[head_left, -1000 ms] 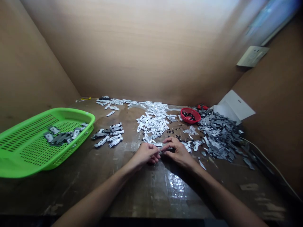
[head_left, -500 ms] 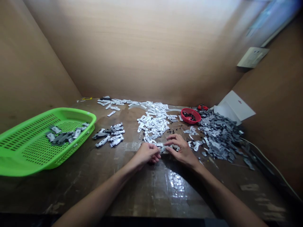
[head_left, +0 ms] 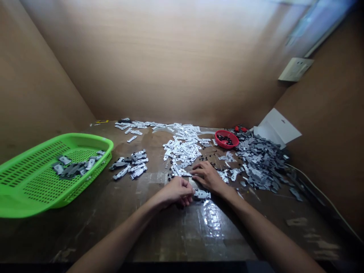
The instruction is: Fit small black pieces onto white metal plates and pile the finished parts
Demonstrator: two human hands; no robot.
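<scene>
One small metal bracket [head_left: 201, 194] seems pinched in the left fingers [head_left: 189, 192]; the right hand [head_left: 207, 176] lies open by white pieces [head_left: 182, 151].

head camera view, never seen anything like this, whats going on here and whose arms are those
This picture comes from one camera worn on a person's head, looking forward and down, so the two arms reaching in from the bottom are that person's own. Their left hand seems to pinch a small metal part, while their right hand rests at the edge of a heap of white metal pieces. Also on the worn brown table are a heap of grey pieces, a small red bowl of dark bits, and a green slotted basket holding a few parts.
</scene>
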